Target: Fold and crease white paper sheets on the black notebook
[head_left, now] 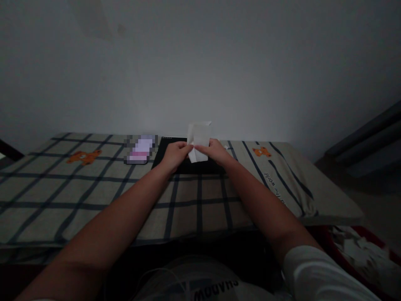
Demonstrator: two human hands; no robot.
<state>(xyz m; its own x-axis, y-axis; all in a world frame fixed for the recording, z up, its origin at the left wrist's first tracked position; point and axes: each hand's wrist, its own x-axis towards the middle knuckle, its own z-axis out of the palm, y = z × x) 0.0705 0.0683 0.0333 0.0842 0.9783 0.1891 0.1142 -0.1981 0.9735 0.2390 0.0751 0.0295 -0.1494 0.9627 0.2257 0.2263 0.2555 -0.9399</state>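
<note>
Currently, both hands meet at the centre of the frame, just above the middle line, and hold one folded sheet of white paper (198, 142) between them. The left hand (175, 154) closes on the paper's left edge; its fingers (184, 146) curl inward and pinch the sheet at about mid-height. The right hand (215, 151) closes on the lower right part of the sheet, with its fingers (200, 147) pressed against the paper's face. Both sets of fingers are nearly fully closed, with only the thickness of the paper between them.

The paper stands roughly upright. Its upper half rises clear above both hands, and a pointed lower corner hangs below the fingers. The sheet is lifted off the surface and does not touch it.

Directly under the hands lies a flat black pad (171, 146), resting on a table (328, 200) covered by a checked cloth (94, 188) with dark stripes and small orange bear prints. Left of the pad, in the centre-left of the frame, lies a pale, pixelated object (140, 149); it cannot be identified. At the lower right corner, a red container (332, 246) holding white paper scraps (357, 251) sits beside the table.
</note>
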